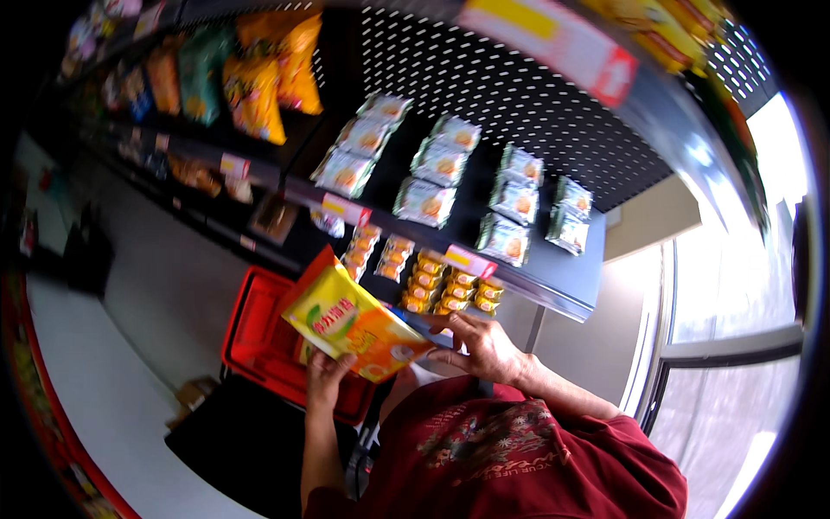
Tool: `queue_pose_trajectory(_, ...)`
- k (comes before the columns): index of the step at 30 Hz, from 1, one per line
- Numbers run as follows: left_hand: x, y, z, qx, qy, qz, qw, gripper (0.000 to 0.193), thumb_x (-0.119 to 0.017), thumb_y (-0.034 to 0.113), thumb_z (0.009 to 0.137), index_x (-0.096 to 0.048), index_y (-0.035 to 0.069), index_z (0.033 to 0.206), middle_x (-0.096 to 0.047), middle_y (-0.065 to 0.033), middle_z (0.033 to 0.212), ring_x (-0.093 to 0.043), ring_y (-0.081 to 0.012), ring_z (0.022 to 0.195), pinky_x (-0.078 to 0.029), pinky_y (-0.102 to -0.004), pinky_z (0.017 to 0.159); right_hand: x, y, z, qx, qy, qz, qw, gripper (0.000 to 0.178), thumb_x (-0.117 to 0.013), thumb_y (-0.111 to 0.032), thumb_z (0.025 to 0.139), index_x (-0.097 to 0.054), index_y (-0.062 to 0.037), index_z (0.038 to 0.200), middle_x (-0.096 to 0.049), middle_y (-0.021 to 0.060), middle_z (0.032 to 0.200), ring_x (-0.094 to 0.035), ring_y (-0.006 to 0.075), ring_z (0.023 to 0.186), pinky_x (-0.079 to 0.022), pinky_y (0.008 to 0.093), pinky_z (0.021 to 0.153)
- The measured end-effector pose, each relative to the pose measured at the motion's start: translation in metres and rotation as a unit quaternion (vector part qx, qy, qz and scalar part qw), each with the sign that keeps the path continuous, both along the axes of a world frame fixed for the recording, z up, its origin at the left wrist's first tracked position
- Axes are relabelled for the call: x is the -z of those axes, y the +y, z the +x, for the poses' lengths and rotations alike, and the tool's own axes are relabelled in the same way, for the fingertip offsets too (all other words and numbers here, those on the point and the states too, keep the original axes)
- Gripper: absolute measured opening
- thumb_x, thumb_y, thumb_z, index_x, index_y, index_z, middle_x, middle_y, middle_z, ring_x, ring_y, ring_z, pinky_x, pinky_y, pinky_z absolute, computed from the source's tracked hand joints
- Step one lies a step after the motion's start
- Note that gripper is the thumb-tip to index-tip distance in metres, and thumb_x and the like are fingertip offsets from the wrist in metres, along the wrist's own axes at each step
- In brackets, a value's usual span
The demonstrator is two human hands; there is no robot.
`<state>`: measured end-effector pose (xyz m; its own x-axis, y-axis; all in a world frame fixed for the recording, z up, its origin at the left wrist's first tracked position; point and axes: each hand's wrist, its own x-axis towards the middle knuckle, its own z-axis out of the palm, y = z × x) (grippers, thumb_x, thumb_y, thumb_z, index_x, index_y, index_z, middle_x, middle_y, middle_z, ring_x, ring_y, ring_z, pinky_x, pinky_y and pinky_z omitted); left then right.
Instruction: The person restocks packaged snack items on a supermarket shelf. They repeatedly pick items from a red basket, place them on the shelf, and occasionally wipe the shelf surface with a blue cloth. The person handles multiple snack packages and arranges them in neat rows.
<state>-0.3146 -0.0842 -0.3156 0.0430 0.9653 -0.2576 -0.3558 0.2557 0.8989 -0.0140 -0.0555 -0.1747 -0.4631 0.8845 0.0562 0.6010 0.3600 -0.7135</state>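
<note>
A yellow and orange food package (359,322) with a red end flap is held tilted in front of my body. My left hand (327,376) grips its lower edge, thumb on the front face and the other fingers hidden behind. At the package's right end, my right hand (477,348) has its fingers bent around the corner, closed on it. Beneath the package stands a red plastic basket (251,324), partly covered by the package and my left hand. Something yellow shows inside the basket, too hidden to name.
Ahead is a dark shelf (566,277) with rows of white-green packets (425,201). Small orange-wrapped items (424,281) fill the tier below. Orange snack bags (255,95) stand at upper left. A cardboard box (195,394) sits on the floor, and a bright window (735,303) is at right.
</note>
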Motion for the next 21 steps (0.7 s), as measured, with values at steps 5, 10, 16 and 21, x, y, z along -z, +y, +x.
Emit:
queue_pose_trajectory(5, -0.071, 0.019, 0.041, 0.065, -0.008, 0.092, 0.994, 0.042, -0.078, 0.007, 0.088, -0.06, -0.004, 0.125, -0.068, -0.0077, 0.118, -0.063, -0.0135, 0.109, -0.048, -0.03, 0.097, -0.024, -0.009, 0.023, 0.017, 0.054, 0.093, 0.994, 0.035, -0.074, -0.028, 0.09, -0.066, -0.0028, 0.113, -0.065, 0.0126, 0.087, -0.068, 0.0322, 0.08, -0.056, 0.0409, 0.07)
queue_pose_trajectory(10, -0.138, 0.031, 0.069, 0.067, 0.045, 0.176, 0.981, 0.043, -0.076, 0.014, 0.092, -0.058, -0.005, 0.126, -0.068, -0.0048, 0.11, -0.062, -0.0123, 0.102, -0.047, -0.0285, 0.095, -0.07, -0.026, 0.048, 0.054, 0.095, 0.21, 0.972, 0.026, -0.077, -0.017, 0.088, -0.065, -0.0017, 0.105, -0.062, 0.0101, 0.079, -0.064, 0.0271, 0.069, -0.051, 0.0378, 0.06)
queue_pose_trajectory(16, -0.187, 0.031, 0.108, 0.075, 0.124, 0.385, 0.912, 0.076, -0.067, 0.02, 0.095, -0.021, -0.009, 0.149, -0.045, -0.0245, 0.138, -0.054, -0.0277, 0.121, -0.046, -0.0387, 0.1, -0.115, -0.04, 0.085, 0.083, 0.142, 0.382, 0.909, 0.026, -0.077, -0.008, 0.085, -0.065, 0.0027, 0.106, -0.066, 0.0113, 0.082, -0.066, 0.0252, 0.068, -0.053, 0.0345, 0.059)
queue_pose_trajectory(21, -0.248, 0.035, 0.163, 0.075, 0.142, 0.57, 0.806, 0.083, -0.056, 0.012, 0.094, -0.004, -0.008, 0.157, -0.036, -0.0339, 0.149, -0.044, -0.0367, 0.136, -0.036, -0.0475, 0.112, -0.149, -0.054, 0.123, 0.138, 0.153, 0.474, 0.856, 0.025, -0.079, -0.008, 0.084, -0.065, 0.0032, 0.101, -0.067, 0.0116, 0.078, -0.065, 0.0213, 0.058, -0.05, 0.0306, 0.05)
